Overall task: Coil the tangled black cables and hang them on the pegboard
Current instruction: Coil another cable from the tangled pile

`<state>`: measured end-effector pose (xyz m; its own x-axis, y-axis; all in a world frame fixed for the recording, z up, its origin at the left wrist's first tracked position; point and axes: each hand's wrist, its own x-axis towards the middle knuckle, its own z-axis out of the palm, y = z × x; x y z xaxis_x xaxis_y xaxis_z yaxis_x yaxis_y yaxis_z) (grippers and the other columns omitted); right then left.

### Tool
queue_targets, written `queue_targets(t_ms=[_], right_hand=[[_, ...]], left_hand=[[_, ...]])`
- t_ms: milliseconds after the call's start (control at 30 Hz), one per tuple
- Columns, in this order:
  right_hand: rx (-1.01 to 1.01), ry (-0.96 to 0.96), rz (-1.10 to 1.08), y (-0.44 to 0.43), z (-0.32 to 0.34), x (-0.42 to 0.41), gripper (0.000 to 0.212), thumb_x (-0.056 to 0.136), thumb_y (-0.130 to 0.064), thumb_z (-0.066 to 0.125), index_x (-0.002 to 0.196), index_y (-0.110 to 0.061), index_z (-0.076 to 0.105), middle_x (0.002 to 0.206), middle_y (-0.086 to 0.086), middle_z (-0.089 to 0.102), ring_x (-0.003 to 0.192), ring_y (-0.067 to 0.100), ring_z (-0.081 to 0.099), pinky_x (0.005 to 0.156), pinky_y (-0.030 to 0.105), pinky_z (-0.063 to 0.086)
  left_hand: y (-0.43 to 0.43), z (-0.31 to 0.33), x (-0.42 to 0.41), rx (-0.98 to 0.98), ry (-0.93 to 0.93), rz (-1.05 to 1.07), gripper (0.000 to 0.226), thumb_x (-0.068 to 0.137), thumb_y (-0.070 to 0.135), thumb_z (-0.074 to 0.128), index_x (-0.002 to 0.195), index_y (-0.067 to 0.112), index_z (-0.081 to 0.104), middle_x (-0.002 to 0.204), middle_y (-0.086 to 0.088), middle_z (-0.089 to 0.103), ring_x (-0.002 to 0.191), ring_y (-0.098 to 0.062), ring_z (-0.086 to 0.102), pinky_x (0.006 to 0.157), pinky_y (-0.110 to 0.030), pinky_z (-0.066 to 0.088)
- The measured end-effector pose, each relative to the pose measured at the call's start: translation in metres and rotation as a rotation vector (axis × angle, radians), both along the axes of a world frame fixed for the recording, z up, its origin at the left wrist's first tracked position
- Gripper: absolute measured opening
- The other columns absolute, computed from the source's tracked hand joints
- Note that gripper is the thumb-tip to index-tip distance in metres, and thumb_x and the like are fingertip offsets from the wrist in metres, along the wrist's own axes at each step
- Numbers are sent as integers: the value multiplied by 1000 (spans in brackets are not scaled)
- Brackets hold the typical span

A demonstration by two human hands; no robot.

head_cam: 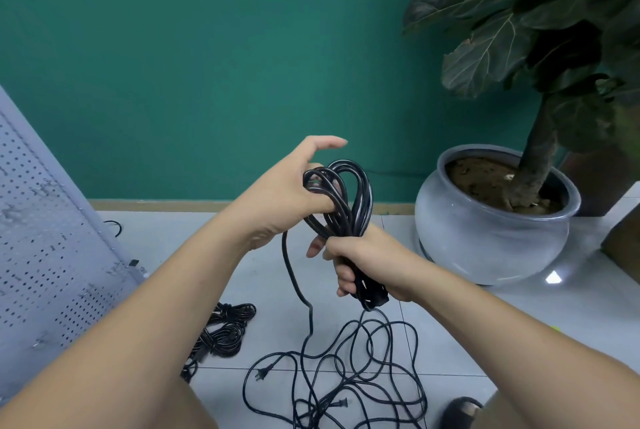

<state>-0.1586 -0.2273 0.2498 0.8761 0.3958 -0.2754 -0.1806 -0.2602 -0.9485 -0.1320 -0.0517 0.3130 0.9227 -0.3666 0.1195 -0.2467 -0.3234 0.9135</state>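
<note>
Head view. The person is holding a partly wound coil of black cable in front of the body, above the floor. The right hand is gripping the lower end of the coil in a closed fist, with the strands running through the palm. The left hand is holding the upper loops, its lower fingers curled into them while one finger is pointing out straight above. A single strand is hanging from the left hand down to the loose cable, which is lying tangled on the tiles below the hands, a plug showing at its left edge. Two wound bundles are lying on the floor to the left, near the pegboard, which is leaning at the left edge. A potted plant is standing at the right against the green wall.
</note>
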Motion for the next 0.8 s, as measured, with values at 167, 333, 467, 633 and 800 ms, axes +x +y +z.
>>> queue_targets(t_ms=[167, 333, 467, 633, 800], right_hand=[[-226, -197, 7, 3, -4, 0, 20, 93, -16, 64, 112, -12, 68, 54, 6, 57, 51, 28, 58, 74, 41, 59], [-330, -325, 69, 8, -3, -2, 51, 92, -43, 80, 138, -39, 59, 59, -18, 68, 56, 25, 67, 74, 36, 61], [-290, -378, 95, 12, -3, -3, 32, 95, -34, 78, 124, -28, 65, 92, -26, 74, 52, 14, 64, 58, 19, 51], [-343, -380, 93, 13, -13, 3, 24, 90, -23, 78, 80, -9, 61, 65, -7, 61, 62, 12, 58, 69, 37, 52], [-87, -209, 139, 14, -19, -1, 13, 98, -9, 73, 91, 2, 73, 95, 12, 82, 89, 25, 78, 91, 43, 62]], left_hand=[[-6, -2, 3, -44, 18, 115, 79, 82, -6, 69, 141, 41, 46, 74, -6, 59, 64, -18, 58, 67, -27, 50], [-17, -9, 5, -178, 189, 280, 47, 88, 3, 61, 125, 33, 58, 64, -4, 57, 58, -23, 56, 58, -32, 46], [-22, -12, 7, -396, 385, 246, 51, 93, -6, 55, 132, 26, 60, 64, -1, 48, 51, -17, 49, 66, -32, 48], [-28, -13, 11, -544, 461, 278, 53, 94, -14, 45, 135, 17, 59, 62, 1, 51, 48, -11, 37, 44, -22, 34], [-35, -13, 13, -538, 473, 302, 55, 92, -14, 38, 133, 16, 58, 54, 2, 51, 43, -7, 28, 41, -19, 22]])
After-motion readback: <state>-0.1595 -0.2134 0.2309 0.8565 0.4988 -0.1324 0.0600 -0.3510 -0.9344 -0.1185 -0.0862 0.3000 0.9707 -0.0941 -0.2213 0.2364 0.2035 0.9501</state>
